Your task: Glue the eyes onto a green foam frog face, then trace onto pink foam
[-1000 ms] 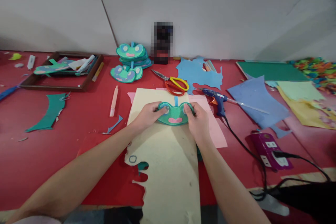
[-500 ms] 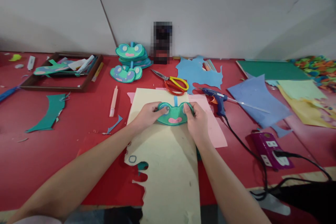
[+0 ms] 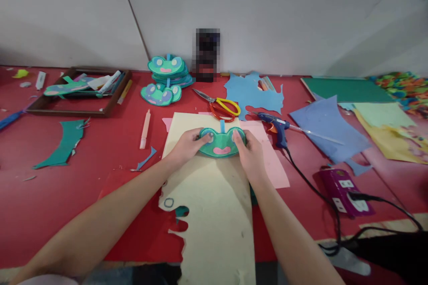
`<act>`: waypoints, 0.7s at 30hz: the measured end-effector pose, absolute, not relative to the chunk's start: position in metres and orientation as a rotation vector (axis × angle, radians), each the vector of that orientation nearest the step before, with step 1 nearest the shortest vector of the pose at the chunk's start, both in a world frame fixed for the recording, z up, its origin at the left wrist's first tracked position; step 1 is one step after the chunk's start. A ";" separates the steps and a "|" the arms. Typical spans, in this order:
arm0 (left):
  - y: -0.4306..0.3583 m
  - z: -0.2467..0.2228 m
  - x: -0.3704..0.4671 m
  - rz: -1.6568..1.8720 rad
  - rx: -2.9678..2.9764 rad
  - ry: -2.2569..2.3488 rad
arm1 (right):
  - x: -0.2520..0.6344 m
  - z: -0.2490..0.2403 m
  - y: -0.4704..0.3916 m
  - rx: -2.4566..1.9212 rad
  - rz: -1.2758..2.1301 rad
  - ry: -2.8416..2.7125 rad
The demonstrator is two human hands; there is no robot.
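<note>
Between my two hands is a green felt frog face with blue-and-white eyes, a pink mouth and a blue strip at the top. My left hand pinches its left eye, thumb on the front. On the opposite side my right hand grips it the same way, thumb over the right eye. The fingers behind it are hidden. Beneath lies a cream felt sheet with a ragged left edge, over a pink sheet. Scissors with red and yellow handles rest just beyond.
A blue glue gun lies at right, its cord running to a purple power strip. Stacked frog faces stand by the wall. At left are a wooden frame with markers, a pink marker and a green felt scrap.
Both hands have raised the frog face very slightly and tilted it a little more toward me. The hold is unchanged, and the things on the table stay where they were.
</note>
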State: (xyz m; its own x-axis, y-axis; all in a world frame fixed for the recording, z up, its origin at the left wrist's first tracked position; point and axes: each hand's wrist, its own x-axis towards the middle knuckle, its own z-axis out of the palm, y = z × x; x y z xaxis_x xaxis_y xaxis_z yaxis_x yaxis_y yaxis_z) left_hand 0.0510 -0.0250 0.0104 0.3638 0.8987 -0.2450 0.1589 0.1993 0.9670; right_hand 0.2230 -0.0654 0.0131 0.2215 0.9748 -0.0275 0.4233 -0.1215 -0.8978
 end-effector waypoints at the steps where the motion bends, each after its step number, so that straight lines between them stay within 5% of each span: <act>1: -0.025 0.011 0.051 0.706 1.289 1.099 | 0.223 0.013 -0.065 -1.694 0.871 -1.324; 21: -0.028 0.010 0.051 0.745 1.425 1.210 | 0.223 0.008 -0.067 -1.736 0.779 -1.373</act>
State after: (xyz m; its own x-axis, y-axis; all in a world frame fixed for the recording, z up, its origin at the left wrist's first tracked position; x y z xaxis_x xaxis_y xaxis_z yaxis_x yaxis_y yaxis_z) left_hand 0.0507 -0.0279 0.0096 0.2882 0.9426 -0.1689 0.2732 0.0881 0.9579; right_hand 0.2231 -0.0666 0.0082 0.2307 0.9730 0.0000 0.4991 -0.1184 -0.8584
